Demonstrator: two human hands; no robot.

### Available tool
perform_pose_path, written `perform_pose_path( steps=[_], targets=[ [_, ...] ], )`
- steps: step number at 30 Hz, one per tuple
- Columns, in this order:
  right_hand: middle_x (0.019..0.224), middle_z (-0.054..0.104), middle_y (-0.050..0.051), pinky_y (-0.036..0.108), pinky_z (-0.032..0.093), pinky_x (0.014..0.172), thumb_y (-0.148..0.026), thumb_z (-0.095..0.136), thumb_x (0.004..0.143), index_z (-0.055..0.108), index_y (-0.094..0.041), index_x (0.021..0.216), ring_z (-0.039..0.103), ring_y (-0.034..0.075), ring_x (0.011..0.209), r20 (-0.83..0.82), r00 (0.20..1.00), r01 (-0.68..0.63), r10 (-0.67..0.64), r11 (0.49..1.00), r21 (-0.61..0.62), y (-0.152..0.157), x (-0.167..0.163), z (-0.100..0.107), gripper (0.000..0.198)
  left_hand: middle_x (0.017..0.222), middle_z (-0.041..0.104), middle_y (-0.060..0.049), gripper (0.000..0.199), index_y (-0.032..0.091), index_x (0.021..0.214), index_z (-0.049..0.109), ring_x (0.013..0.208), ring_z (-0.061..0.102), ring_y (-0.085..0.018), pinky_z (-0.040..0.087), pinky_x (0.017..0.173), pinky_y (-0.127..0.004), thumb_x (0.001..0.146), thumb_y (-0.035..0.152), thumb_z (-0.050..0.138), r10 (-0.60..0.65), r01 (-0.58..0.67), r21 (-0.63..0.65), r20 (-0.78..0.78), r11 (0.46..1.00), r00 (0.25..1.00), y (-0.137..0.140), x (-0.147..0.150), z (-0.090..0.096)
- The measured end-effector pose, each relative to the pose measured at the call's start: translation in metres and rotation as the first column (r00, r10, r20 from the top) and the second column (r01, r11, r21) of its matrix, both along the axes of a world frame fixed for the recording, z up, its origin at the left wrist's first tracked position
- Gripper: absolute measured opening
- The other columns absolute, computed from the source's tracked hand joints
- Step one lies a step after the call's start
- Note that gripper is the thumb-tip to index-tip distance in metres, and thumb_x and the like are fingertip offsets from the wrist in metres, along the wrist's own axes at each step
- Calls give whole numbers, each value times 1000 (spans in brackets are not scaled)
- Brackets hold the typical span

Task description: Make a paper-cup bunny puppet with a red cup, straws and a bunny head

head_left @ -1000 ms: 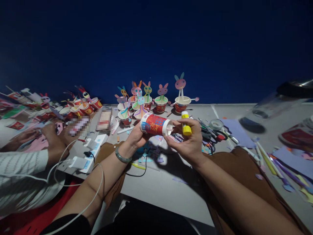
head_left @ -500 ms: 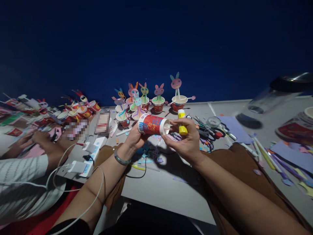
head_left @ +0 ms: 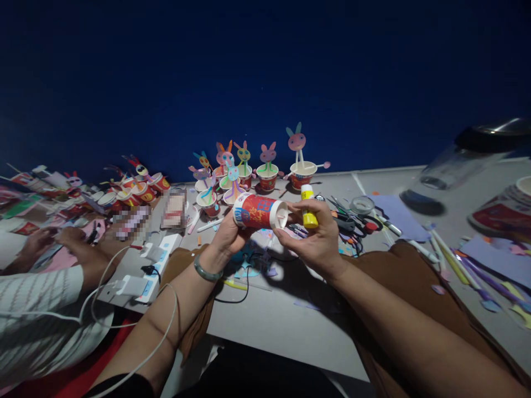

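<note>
A red paper cup (head_left: 258,212) with blue and gold print is held on its side above the table, its white end turned to the right. My left hand (head_left: 231,235) is closed around the cup's left part from below and behind. In my right hand (head_left: 317,237) is a yellow glue stick (head_left: 308,208) with a white cap, held upright between fingers and palm. The thumb and fingertips of that hand are at the cup's white end. Something small and pale shows inside this end, too small to name.
Behind stand several cups with paper rabbit figures (head_left: 296,142). A power strip (head_left: 160,265) with cables lies left, near another person's hands (head_left: 68,240). To the right are a tape roll (head_left: 362,205), purple paper (head_left: 396,215), a clear bottle (head_left: 450,166) and strips. Paper scraps lie below the cup.
My hands, the cup and the glue stick keep nearly the same place. The view has shifted slightly. At the left, the other person's hands have moved a little.
</note>
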State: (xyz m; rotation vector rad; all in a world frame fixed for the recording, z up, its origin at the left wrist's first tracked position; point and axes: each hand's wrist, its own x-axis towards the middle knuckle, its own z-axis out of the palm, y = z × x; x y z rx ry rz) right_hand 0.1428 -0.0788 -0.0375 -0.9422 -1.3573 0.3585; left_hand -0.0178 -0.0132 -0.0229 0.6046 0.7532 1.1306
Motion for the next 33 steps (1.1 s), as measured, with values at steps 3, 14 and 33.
perform_pose_path(
  steps=[3,14,33],
  targets=[
    [107,65,1,36,61,78,-28,82,72,56,-29,114,70,20,92,1,1000,4,-4,1000,1,0,0,-1,49,77,73,2,26,17,105,68,76,70,-13,58,88,-30,78,16,70,1,-1,-34,-3,999,1000,0,0,0],
    [110,63,2,35,62,80,-29,81,73,52,-28,114,69,19,92,-22,999,-29,28,999,-44,1,-1,-1,50,82,75,-1,25,17,97,69,89,72,-17,57,94,-36,72,18,74,-24,24,20,15,1000,1000,2,-2,-5],
    [109,64,2,35,62,80,-33,81,72,50,-26,118,71,17,81,-30,999,-49,45,989,-138,10,5,-13,55,93,74,-2,44,19,97,66,91,70,-17,55,90,-32,65,43,85,-35,33,166,11,986,999,1,-11,-6]
  ],
)
